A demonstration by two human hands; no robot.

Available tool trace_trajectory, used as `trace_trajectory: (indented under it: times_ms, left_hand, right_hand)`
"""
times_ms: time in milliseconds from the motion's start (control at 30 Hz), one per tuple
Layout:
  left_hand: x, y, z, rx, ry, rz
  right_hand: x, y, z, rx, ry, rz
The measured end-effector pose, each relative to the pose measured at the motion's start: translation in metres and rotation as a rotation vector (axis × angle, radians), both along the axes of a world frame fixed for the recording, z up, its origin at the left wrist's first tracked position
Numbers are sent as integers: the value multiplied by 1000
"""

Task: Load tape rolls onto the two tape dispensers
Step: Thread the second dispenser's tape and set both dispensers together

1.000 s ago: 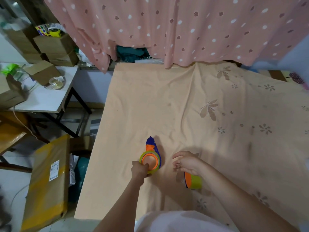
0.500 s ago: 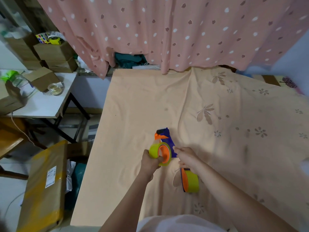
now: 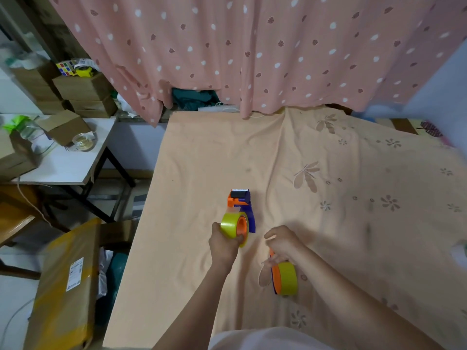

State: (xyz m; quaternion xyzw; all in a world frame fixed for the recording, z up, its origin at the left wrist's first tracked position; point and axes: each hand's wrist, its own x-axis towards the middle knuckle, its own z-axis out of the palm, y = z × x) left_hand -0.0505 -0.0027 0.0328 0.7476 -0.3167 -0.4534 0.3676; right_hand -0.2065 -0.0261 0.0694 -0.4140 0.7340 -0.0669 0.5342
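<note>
My left hand (image 3: 223,246) grips a yellow tape roll (image 3: 231,224) mounted on the orange hub of a blue and orange tape dispenser (image 3: 246,205), held upright just above the peach bedsheet (image 3: 202,160), cutter end pointing away. My right hand (image 3: 283,243) hovers to its right, fingers loosely apart, fingertips at the orange rim of a second dispenser (image 3: 275,276). That one lies on the sheet with a yellow roll (image 3: 288,279) on it; my hand hides its upper part.
The bed's left edge drops to the floor, where a taped parcel (image 3: 63,286) leans. A white side table (image 3: 63,165) at left holds cardboard boxes and a clear tape roll (image 3: 83,142). A pink dotted curtain (image 3: 252,59) hangs behind the bed.
My left hand lifted and turned the first dispenser upright. My right hand touched its blue body, then drew back toward the second dispenser on the sheet.
</note>
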Motion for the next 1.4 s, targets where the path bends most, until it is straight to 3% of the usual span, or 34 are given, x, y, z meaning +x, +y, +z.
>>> trace_trajectory:
  times_ms: [100,200,267,433,733,1067,1233,1300,1400]
  left_hand:
    - [-2,3,2,-24,-16,-4]
    - [-6,5,4,-47,34,-40]
    - [-6,3,5,-66,90,-73]
    - [-6,-2,10,-120,182,-120]
    - [-9,-10,14,-124,283,-271]
    - [9,-30,26,56,827,-418]
    - [10,-29,28,108,835,-471]
    - [6,-27,28,118,820,-453]
    - [2,-23,24,125,752,-421]
  right_hand:
    - [4,-9,9,-229,100,64]
    - [8,-19,11,-179,-145,102]
    - [6,-25,3,-173,-207,63]
    - [-2,-32,-5,-251,1,188]
    - [-5,-26,-8,-279,-80,6]
    - [-11,-25,3,-199,-268,46]
    - [-14,-24,7,-167,-306,89]
    - [-15,-27,14,-140,-228,190]
    - [-16,-37,31,-280,128,372]
